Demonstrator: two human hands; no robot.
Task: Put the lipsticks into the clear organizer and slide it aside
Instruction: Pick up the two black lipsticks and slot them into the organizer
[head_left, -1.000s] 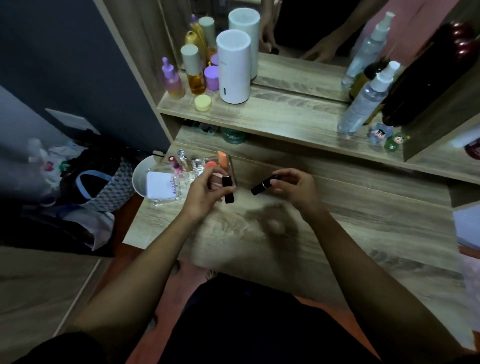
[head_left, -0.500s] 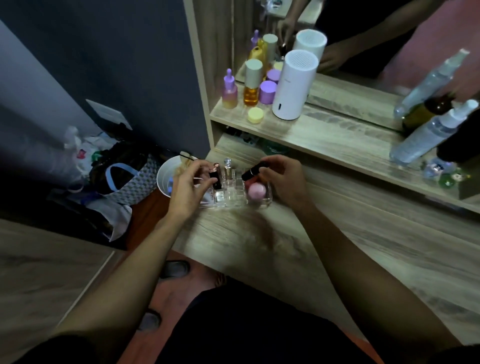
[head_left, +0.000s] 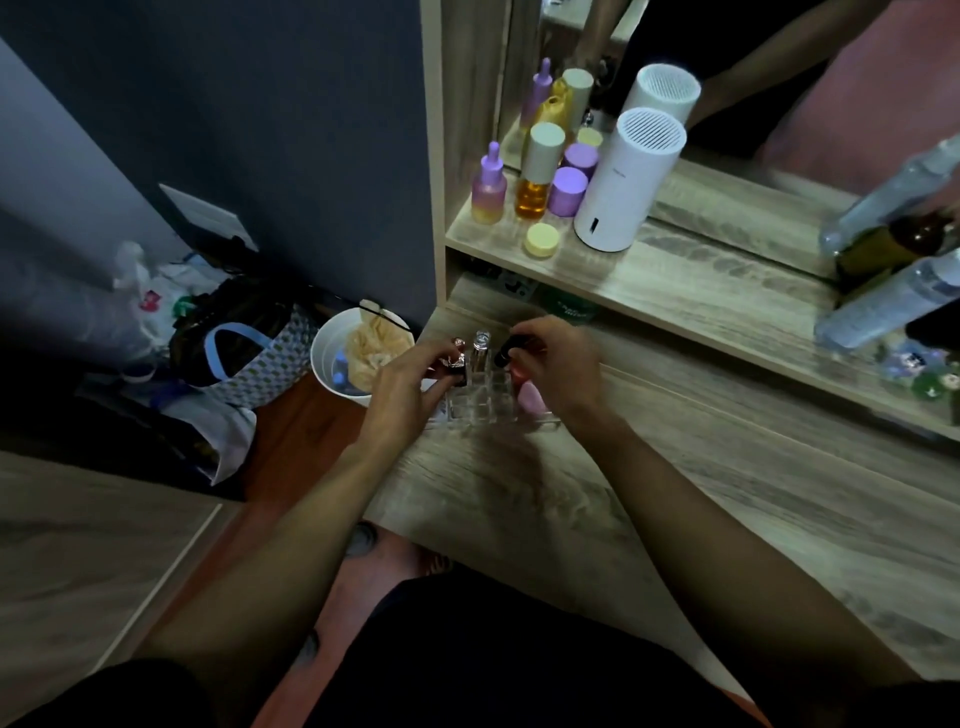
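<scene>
Wood desk (head_left: 675, 519): gridded clear organizer (head_left: 483, 408) (see-through), black lipsticks (head_left: 503, 354).

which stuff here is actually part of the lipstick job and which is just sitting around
In the job: clear organizer, black lipstick in right hand, lipstick in left hand.

Lying about: white humidifier, purple dropper bottle, yellow jar, white bin.

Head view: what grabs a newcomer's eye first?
Both hands, left hand and right hand, each lowering a dark lipstick into the clear organizer at the desk's left edge. Next, the white cylinder on the shelf above, beside pastel bottles.
</scene>
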